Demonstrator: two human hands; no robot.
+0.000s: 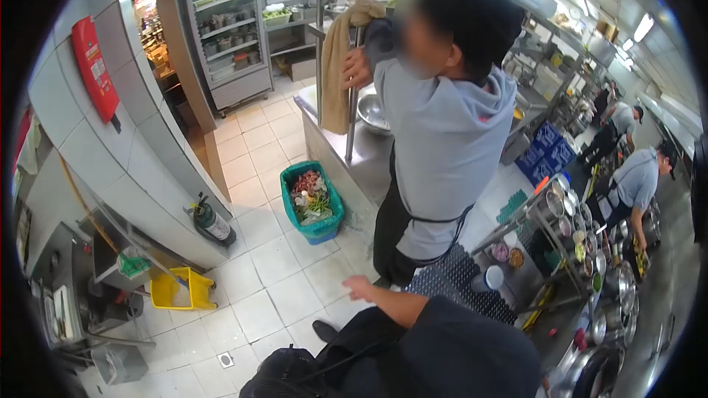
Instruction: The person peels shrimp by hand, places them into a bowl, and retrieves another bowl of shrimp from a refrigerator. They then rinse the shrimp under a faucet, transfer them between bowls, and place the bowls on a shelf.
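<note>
A bare forearm comes out of a black sleeve at the bottom centre, and at its end is my right hand point(359, 289). It is held over the white tiled floor point(280, 280) with its fingers apart and nothing visible in them. A person in a grey hooded top point(442, 155) stands close in front, one hand point(357, 68) by a metal post with a brown cloth point(337, 77) hanging over it. Beyond my right hand, a green-lined bin point(338, 214) holds food scraps. My left hand is out of view.
A yellow mop bucket point(195, 290) and a fire extinguisher point(212, 222) stand on the left. A steel counter point(324, 136) holds a metal bowl point(375, 113). On the right are pots point(623, 284), blue crates point(544, 149) and co-workers point(636, 177). A glass-door fridge point(230, 37) stands at the back.
</note>
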